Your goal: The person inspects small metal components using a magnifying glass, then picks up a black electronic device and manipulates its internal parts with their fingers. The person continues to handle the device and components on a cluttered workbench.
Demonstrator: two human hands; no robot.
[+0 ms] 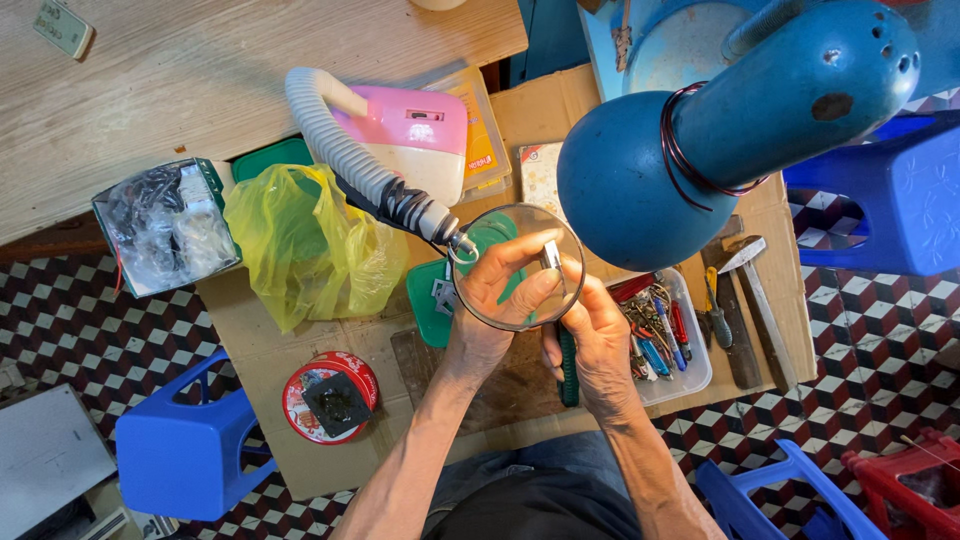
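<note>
While your left hand (492, 300) pinches a small metal part (550, 254) upright under the magnifying lens (518, 266) at frame centre, your right hand (600, 335), just right of it and equally near, grips a green-handled tool (567, 368) whose shaft points up toward that part.

Small metal part (551, 254): silvery, roughly rectangular, held upright between the fingertips of the left hand (497, 300), seen enlarged through the lens. Magnifying lens (519, 266): round, clear, thin-rimmed, fixed on a grey ribbed gooseneck running up-left from the left hand; it sits directly over both hands' fingertips. Green-handled tool (567, 365): gripped in the right hand (600, 340), handle pointing down below the palm; tip hidden.
</note>
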